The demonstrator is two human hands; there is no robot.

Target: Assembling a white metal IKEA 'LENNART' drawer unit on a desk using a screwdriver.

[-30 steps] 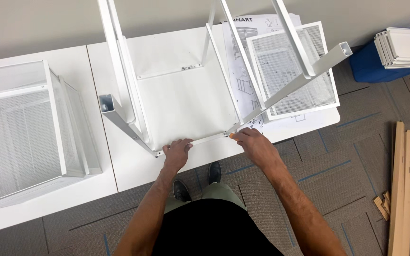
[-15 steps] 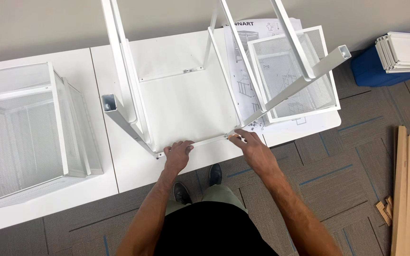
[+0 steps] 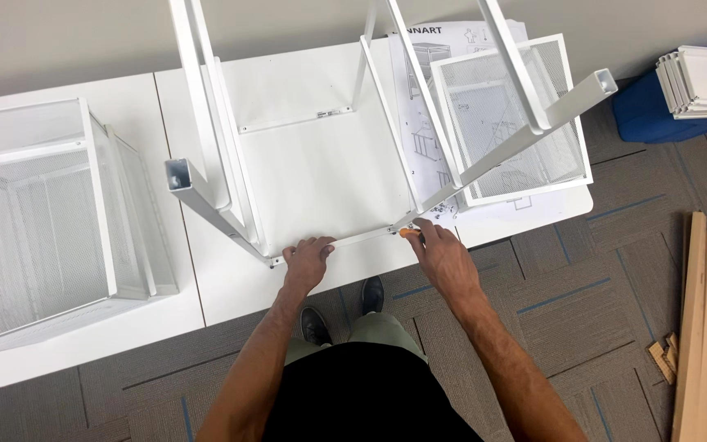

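Observation:
A white metal frame (image 3: pixel 222 180) with square legs stands upside down on the white table (image 3: pixel 231 295). My left hand (image 3: pixel 308 262) grips its thin near crossbar (image 3: pixel 353 240) close to the left corner. At the bar's right corner, where it meets a slanted leg (image 3: pixel 525 131), my right hand (image 3: pixel 443 258) holds a small orange-handled tool (image 3: pixel 409 232) against the joint. The tool's tip is hidden by my fingers.
A white mesh basket (image 3: pixel 42 221) lies on the table's left half. A mesh drawer (image 3: pixel 509 123) rests on an instruction sheet (image 3: pixel 419 90) at the right. White panels on a blue box (image 3: pixel 697 82) and wooden slats (image 3: pixel 701 327) lie on the carpet.
My right hand has shifted slightly right along the crossbar to the corner joint, and the orange tool now shows at its fingertips. The left hand keeps its grip.

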